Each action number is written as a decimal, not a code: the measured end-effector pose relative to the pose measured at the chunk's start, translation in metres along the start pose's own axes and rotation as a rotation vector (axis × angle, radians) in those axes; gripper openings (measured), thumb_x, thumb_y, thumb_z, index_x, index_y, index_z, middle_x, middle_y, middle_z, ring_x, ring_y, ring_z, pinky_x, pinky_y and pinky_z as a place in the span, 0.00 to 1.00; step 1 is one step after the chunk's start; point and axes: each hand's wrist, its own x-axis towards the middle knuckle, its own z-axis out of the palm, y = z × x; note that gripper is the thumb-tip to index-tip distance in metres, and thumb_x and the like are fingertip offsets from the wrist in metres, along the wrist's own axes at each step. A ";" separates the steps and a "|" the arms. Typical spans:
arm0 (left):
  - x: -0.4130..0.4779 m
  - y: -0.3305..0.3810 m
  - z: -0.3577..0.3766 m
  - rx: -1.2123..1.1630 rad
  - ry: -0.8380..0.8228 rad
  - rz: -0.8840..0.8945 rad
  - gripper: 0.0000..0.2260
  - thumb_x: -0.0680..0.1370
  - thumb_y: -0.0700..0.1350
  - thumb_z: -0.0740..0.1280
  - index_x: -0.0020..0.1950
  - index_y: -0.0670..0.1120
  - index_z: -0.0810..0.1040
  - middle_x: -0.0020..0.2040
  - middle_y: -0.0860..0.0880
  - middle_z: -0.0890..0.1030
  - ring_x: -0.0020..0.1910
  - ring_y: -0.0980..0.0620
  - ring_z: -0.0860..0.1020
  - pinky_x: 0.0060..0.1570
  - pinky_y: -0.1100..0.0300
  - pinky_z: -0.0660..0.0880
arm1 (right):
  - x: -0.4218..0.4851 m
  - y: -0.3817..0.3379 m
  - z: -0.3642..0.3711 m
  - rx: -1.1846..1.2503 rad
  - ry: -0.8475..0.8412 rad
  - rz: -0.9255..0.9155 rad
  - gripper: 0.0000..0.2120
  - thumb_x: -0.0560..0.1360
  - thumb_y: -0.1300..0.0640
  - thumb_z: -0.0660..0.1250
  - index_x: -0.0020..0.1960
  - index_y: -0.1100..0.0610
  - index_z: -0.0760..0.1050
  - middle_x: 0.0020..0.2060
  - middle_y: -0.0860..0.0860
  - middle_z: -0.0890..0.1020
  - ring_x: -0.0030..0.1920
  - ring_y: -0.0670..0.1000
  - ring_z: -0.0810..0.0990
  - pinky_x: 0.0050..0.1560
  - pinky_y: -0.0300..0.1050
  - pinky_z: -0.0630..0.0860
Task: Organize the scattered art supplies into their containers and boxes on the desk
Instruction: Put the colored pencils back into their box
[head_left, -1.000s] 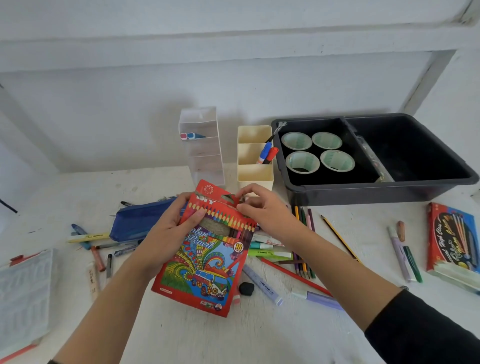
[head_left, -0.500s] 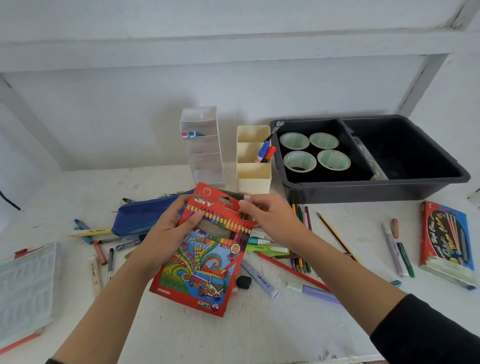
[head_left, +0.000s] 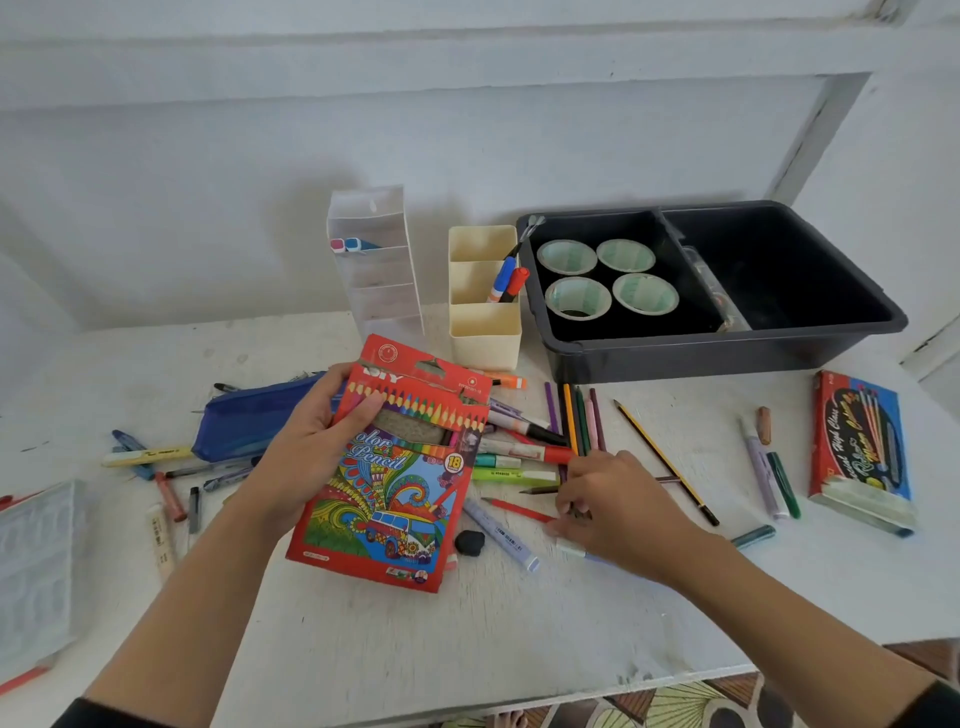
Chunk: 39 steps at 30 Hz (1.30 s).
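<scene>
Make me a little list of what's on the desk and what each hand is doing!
Left hand: holds the colour pencil box, top flap up
Right hand: fingertips down on the loose pencils; hold unclear
Black tray: four tape rolls in its left part
Cream holder: two markers in the middle slot

The red pencil box (head_left: 395, 467) reads "Color Pencil" and "18".

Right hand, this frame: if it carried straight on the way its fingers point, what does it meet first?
The red pencil, lying right at the fingertips of the right hand; contact is unclear. Beyond it lie the lilac marker and the colour pencil box that the left hand grips.
</scene>
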 end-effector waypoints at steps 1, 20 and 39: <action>0.000 0.000 0.000 0.003 0.000 -0.001 0.11 0.80 0.52 0.66 0.62 0.58 0.73 0.51 0.51 0.86 0.47 0.45 0.86 0.48 0.46 0.82 | 0.000 0.001 0.002 0.006 0.006 -0.007 0.07 0.76 0.46 0.71 0.45 0.48 0.83 0.39 0.42 0.73 0.43 0.44 0.68 0.46 0.42 0.62; 0.005 0.004 0.007 0.049 0.010 0.013 0.10 0.80 0.52 0.65 0.61 0.59 0.72 0.50 0.53 0.86 0.45 0.47 0.87 0.39 0.54 0.82 | -0.002 0.017 0.007 -0.051 0.014 -0.082 0.12 0.77 0.56 0.67 0.60 0.51 0.77 0.54 0.47 0.80 0.55 0.50 0.77 0.53 0.47 0.75; 0.008 0.008 0.005 0.086 0.036 0.002 0.10 0.79 0.54 0.66 0.60 0.59 0.72 0.50 0.54 0.85 0.46 0.48 0.86 0.46 0.49 0.83 | 0.028 0.016 -0.006 -0.013 -0.062 -0.026 0.09 0.79 0.48 0.67 0.58 0.46 0.80 0.51 0.42 0.79 0.55 0.47 0.72 0.56 0.47 0.68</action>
